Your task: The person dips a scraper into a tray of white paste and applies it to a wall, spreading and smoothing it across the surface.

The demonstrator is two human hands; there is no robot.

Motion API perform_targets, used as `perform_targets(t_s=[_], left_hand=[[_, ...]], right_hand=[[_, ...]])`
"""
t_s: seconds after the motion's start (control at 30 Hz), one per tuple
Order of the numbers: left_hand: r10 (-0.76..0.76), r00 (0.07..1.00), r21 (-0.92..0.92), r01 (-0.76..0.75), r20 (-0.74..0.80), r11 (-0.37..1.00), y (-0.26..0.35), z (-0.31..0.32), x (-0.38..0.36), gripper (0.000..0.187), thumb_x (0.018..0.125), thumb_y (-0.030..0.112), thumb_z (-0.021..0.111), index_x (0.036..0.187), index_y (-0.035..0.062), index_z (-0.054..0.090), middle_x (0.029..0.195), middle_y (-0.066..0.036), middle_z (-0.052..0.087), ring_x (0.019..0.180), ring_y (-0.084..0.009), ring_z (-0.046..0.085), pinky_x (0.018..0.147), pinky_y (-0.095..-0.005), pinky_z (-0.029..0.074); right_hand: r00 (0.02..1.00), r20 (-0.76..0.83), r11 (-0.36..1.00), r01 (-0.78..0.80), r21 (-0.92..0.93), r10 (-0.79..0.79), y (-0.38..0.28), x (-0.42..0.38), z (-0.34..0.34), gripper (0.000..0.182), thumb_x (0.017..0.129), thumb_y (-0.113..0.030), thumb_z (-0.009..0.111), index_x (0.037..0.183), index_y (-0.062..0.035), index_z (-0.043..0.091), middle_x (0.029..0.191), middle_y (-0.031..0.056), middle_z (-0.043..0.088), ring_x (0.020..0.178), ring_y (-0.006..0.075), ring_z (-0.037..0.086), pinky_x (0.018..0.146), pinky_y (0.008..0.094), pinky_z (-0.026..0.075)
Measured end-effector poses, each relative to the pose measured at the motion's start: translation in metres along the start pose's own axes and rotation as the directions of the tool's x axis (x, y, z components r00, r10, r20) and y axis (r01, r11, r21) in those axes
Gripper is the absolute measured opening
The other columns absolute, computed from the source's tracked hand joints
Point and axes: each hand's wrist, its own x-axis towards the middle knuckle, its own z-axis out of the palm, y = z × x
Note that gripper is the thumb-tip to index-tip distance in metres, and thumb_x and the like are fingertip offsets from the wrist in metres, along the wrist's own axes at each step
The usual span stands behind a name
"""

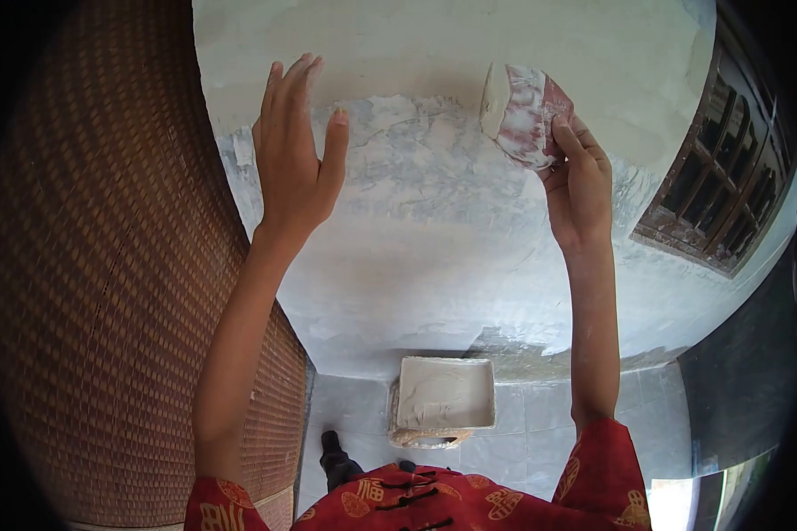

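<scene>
My right hand [580, 181] grips a reddish flat scraper [531, 115] smeared with white paste, its left edge against or close to the wall. The wall [416, 257] has a smooth cream coat above and a rougher, patchy grey-white area below. My left hand [297, 159] is raised at the left with fingers apart and nothing in it, near or touching the wall. Down by the foot of the wall, a rectangular tray [490, 394] of cream-coloured paste rests on a small stand [429, 438].
A woven brown panel [124, 265] runs along the left side. At the right is a dark-framed window [717, 168] with paste marks on its frame. Grey floor tiles [540, 425] lie below, and a dark-clad foot [330, 442] stands left of the tray.
</scene>
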Motion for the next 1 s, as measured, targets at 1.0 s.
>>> perform_targets(t_s=[1.0], left_hand=[[0.075,0.997,-0.022,-0.075,0.025,0.997,-0.09,0.094,-0.033,0.05,0.091,0.016,0.056,0.14,0.0085,0.046,0.144,-0.011,0.048,0.14,-0.0373,0.036,0.106,-0.0503,0.033]], right_hand=[[0.436,0.754,-0.201,0.785,-0.585,-0.491,0.163,0.088,0.034,0.041,0.081,0.003,0.065,0.12,-0.011,0.069,0.126,0.0036,0.067,0.13,0.0226,0.053,0.113,0.0507,0.036]])
